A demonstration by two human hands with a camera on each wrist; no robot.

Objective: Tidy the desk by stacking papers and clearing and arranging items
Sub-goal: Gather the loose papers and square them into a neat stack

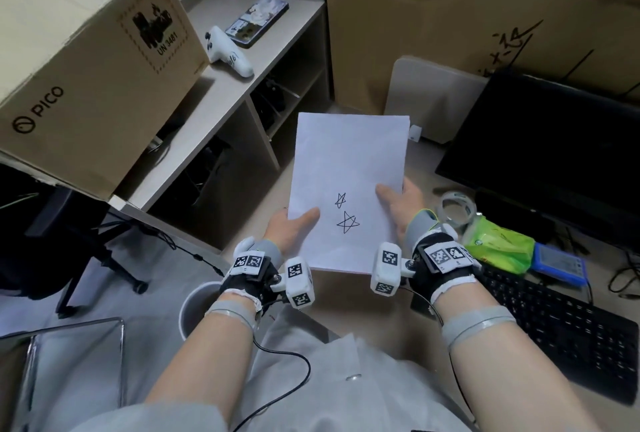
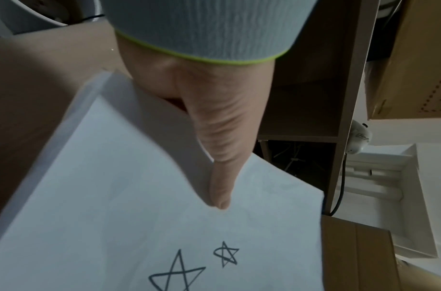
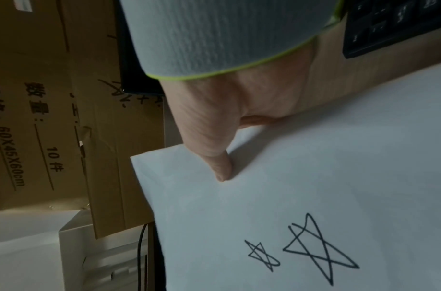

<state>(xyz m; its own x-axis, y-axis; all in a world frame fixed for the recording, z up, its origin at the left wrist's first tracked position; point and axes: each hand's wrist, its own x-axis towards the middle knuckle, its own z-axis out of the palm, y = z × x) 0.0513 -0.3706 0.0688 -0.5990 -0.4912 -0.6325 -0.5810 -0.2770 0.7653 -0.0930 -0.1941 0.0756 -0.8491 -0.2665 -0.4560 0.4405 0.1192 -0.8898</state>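
A stack of white papers (image 1: pixel 349 175) with two hand-drawn stars on the top sheet is held up above the desk in front of me. My left hand (image 1: pixel 292 225) grips its left edge, thumb on top. My right hand (image 1: pixel 398 199) grips the right edge the same way. In the left wrist view the left hand's thumb (image 2: pixel 219 177) presses on the papers (image 2: pixel 139 216). The right wrist view shows the right thumb (image 3: pixel 214 149) pressing the papers (image 3: pixel 314 177). The fingers under the sheets are hidden.
On the desk at right lie a black keyboard (image 1: pixel 561 334), a green packet (image 1: pixel 498 244), a tape roll (image 1: pixel 453 210), a blue device (image 1: pixel 559 263) and a black monitor (image 1: pixel 547 147). A shelf unit (image 1: pixel 221 92) at left carries a white controller (image 1: pixel 227 52) and a phone (image 1: pixel 258 21). Cardboard boxes (image 1: pixel 86 61) stand around.
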